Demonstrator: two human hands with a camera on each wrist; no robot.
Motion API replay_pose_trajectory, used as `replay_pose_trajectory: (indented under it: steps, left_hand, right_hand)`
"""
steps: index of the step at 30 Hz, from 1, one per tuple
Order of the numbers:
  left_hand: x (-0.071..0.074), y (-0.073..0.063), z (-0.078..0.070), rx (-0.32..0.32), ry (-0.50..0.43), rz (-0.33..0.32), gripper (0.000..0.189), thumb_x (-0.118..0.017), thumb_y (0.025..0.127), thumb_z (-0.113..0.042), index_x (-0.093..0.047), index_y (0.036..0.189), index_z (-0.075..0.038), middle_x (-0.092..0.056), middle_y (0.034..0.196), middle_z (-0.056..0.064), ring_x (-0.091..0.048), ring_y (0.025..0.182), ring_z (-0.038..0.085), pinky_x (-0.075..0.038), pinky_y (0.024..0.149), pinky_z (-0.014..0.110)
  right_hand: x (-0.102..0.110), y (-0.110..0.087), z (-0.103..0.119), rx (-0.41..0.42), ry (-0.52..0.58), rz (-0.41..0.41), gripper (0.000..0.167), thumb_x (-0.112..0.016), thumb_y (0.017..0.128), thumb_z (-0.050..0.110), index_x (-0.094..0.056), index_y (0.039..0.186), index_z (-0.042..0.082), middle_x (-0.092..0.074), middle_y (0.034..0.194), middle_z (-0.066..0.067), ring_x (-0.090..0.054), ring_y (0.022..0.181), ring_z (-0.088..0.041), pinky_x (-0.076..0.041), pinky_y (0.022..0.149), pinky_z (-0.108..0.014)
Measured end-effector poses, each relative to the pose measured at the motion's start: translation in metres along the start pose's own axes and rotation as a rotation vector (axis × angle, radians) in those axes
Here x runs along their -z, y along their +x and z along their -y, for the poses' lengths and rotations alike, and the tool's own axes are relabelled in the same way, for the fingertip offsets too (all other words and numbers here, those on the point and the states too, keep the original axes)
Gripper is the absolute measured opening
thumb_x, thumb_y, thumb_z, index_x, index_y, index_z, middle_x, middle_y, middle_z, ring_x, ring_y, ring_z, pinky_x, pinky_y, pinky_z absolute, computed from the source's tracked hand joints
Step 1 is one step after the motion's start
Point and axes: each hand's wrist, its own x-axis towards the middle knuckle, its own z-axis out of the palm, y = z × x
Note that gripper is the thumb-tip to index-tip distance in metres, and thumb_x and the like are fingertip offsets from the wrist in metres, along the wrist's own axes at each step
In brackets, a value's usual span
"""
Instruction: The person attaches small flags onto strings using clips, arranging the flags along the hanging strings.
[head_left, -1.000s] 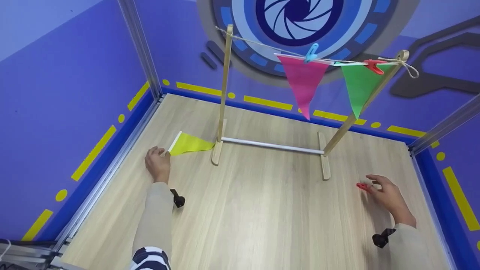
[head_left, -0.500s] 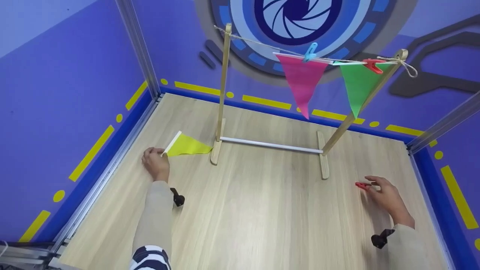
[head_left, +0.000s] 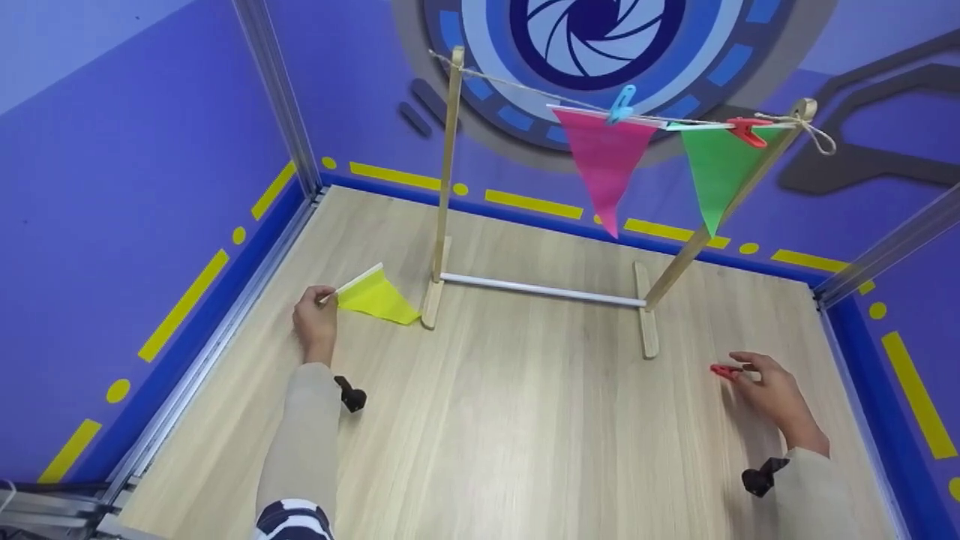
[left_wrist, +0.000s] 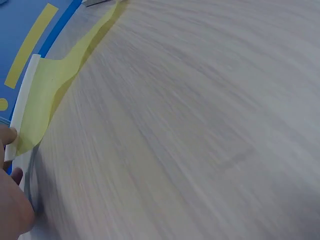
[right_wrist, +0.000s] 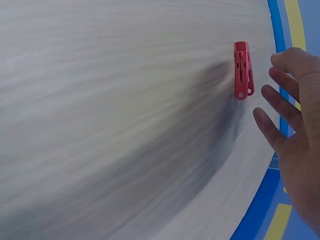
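Observation:
My left hand (head_left: 315, 321) pinches one end of the white strip along a yellow triangular pennant (head_left: 375, 298). In the left wrist view the pennant (left_wrist: 45, 95) is raised at the strip, and its cloth slopes down toward the table. On the right, my right hand (head_left: 780, 396) hovers beside a red clothespin (head_left: 724, 372). The right wrist view shows that clothespin (right_wrist: 242, 70) on the tabletop, with the fingers (right_wrist: 281, 102) spread and apart from it. A pink pennant (head_left: 606, 161) hangs from the string under a blue clothespin (head_left: 622, 106); a green pennant (head_left: 716, 169) hangs under another red clothespin (head_left: 747, 132).
A wooden stand has a left post (head_left: 448, 165) and a slanting right post (head_left: 690, 251), joined low down by a white rod (head_left: 544, 290). Twine (head_left: 525, 88) runs between the post tops. Blue panels (head_left: 150, 195) enclose the wooden table (head_left: 517, 420).
My left hand has lifted and turned the yellow pennant's strip, and its tip has swung nearer, down by the stand's left foot. The right hand and red clothespin stay almost still.

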Motion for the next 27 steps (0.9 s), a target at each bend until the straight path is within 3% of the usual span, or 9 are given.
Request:
replay_pose_trajectory:
  steps: [7,12,16,23,27]
  left_hand:
    - [-0.002,0.002,-0.005,-0.060,-0.159,0.060,0.018,-0.067,0.097,-0.006,-0.070,0.113,0.002,-0.068,0.110,0.018,-0.052,0.084,0.016,-0.043,0.070,0.017]
    - [-0.002,0.003,-0.008,-0.040,-0.196,0.111,0.021,-0.064,0.099,-0.007,-0.070,0.118,0.001,-0.067,0.118,0.016,-0.052,0.083,0.013,-0.044,0.066,0.013]
    - [-0.003,0.003,-0.010,-0.022,-0.156,0.173,0.025,-0.058,0.103,-0.009,-0.069,0.123,0.000,-0.065,0.124,0.017,-0.057,0.091,0.021,-0.046,0.071,0.017]
    - [-0.005,-0.002,-0.011,0.024,-0.147,0.249,0.032,-0.045,0.109,-0.012,-0.062,0.131,0.003,-0.054,0.137,0.022,-0.050,0.118,0.027,-0.043,0.100,0.035]
    - [-0.010,-0.002,-0.012,0.042,-0.141,0.262,0.032,-0.052,0.107,-0.016,-0.063,0.130,0.003,-0.059,0.132,0.020,-0.055,0.112,0.026,-0.047,0.096,0.032]
  right_hand:
    - [-0.003,-0.001,-0.001,0.006,-0.005,-0.024,0.039,-0.061,0.099,0.004,-0.054,0.136,-0.008,-0.056,0.130,-0.033,-0.057,0.116,-0.051,-0.046,0.095,-0.065]
    - [-0.004,-0.002,-0.002,-0.016,0.000,-0.011,0.040,-0.060,0.100,0.005,-0.053,0.137,-0.008,-0.055,0.131,-0.033,-0.055,0.118,-0.051,-0.045,0.096,-0.066]
    - [-0.005,-0.003,-0.003,-0.027,0.005,-0.003,0.040,-0.059,0.100,0.005,-0.053,0.138,-0.008,-0.054,0.133,-0.034,-0.054,0.119,-0.052,-0.044,0.097,-0.067]
    - [-0.007,-0.004,-0.005,0.004,0.002,-0.029,0.039,-0.060,0.100,0.004,-0.055,0.136,-0.008,-0.056,0.129,-0.034,-0.056,0.116,-0.052,-0.045,0.094,-0.067]
    - [-0.007,-0.004,-0.006,0.007,0.003,-0.029,0.038,-0.060,0.100,0.004,-0.055,0.136,-0.008,-0.057,0.128,-0.033,-0.056,0.116,-0.052,-0.045,0.094,-0.066]
